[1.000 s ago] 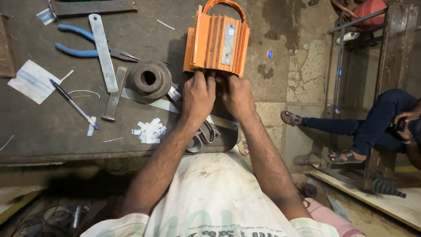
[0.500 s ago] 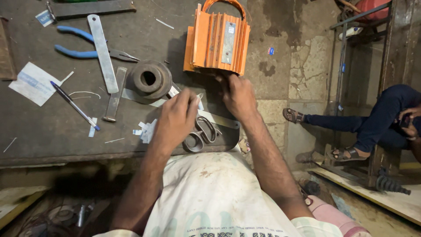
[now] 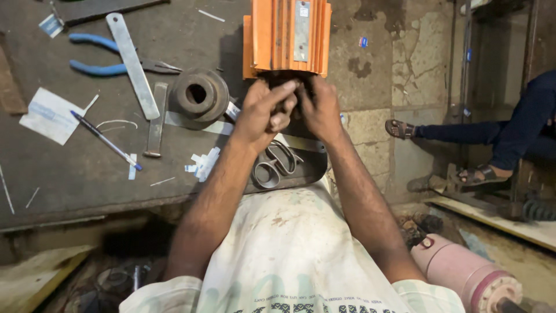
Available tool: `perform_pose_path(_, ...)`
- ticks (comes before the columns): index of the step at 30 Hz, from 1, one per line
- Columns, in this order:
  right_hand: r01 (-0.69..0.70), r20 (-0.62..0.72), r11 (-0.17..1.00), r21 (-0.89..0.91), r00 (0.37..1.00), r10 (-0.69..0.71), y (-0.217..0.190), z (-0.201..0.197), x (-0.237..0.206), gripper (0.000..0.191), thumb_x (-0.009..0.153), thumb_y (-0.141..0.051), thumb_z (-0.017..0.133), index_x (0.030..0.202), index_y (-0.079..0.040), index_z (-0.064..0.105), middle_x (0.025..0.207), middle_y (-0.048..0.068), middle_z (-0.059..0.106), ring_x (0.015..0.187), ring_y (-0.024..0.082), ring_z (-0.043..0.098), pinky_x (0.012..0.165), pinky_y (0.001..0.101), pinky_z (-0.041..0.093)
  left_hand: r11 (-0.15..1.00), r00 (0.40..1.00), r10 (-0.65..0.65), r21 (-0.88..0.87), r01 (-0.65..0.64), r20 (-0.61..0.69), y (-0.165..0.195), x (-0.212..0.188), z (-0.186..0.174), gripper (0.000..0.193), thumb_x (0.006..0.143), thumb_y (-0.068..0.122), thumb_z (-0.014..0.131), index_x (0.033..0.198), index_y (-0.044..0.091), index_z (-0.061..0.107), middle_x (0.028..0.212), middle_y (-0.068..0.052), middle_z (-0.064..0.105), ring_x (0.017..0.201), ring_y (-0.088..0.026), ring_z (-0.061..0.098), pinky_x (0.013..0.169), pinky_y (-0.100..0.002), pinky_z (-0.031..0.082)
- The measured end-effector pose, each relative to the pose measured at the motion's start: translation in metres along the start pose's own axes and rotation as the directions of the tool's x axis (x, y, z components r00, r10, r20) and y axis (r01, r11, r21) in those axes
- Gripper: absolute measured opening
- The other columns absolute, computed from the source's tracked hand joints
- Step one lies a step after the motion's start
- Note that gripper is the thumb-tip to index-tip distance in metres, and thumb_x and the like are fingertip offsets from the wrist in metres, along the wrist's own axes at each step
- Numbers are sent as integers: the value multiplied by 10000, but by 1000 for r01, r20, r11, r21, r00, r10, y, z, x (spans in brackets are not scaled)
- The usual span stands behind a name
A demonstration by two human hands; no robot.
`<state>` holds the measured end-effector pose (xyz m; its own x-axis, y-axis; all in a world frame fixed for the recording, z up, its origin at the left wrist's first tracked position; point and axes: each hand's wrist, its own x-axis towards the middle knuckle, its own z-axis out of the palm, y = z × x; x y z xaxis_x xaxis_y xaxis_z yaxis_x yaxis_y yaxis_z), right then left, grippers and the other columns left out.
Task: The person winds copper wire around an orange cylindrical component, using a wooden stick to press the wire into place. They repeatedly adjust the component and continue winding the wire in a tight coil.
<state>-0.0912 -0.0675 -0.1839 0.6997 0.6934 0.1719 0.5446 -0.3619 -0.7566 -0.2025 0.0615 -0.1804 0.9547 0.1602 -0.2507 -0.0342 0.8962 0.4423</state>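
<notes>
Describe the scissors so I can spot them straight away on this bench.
Start at the orange finned motor housing at the top of the dark workbench. Come down past both hands to the bench's near edge: the scissors lie there between the forearms. Their two grey loop handles mark them out from the blue-handled pliers.

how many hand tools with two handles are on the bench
2. Blue-handled pliers lie at the upper left, under a flat metal strip. Scissors lie at the bench's near edge, under the left forearm. Others may be hidden.

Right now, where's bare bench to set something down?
Free: the dark bench between the pen and its near edge, and the stone slab right of the orange motor housing. Crowded: around the pliers, metal ring, scissors and both hands.
</notes>
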Motion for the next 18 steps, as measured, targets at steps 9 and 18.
perform_pose_path(9,-54,27,919,-391,997,70,10,7,-1,84,817,-49,693,836,24,654,808,293,659,814,511,650,699,564,529,995,992,96,10,-96,-86,-11,11,1,330,966,325,742,1073,53,588,713,19,517,482,-27,419,400,-164,296)
perform_pose_path(18,-77,-52,942,-325,997,64,18,27,-5,116,897,-45,704,871,23,613,802,292,656,761,512,647,653,569,509,975,956,221,19,-222,-191,-28,13,7,437,926,342,764,1189,36,593,824,49,552,613,-28,481,425,-182,348)
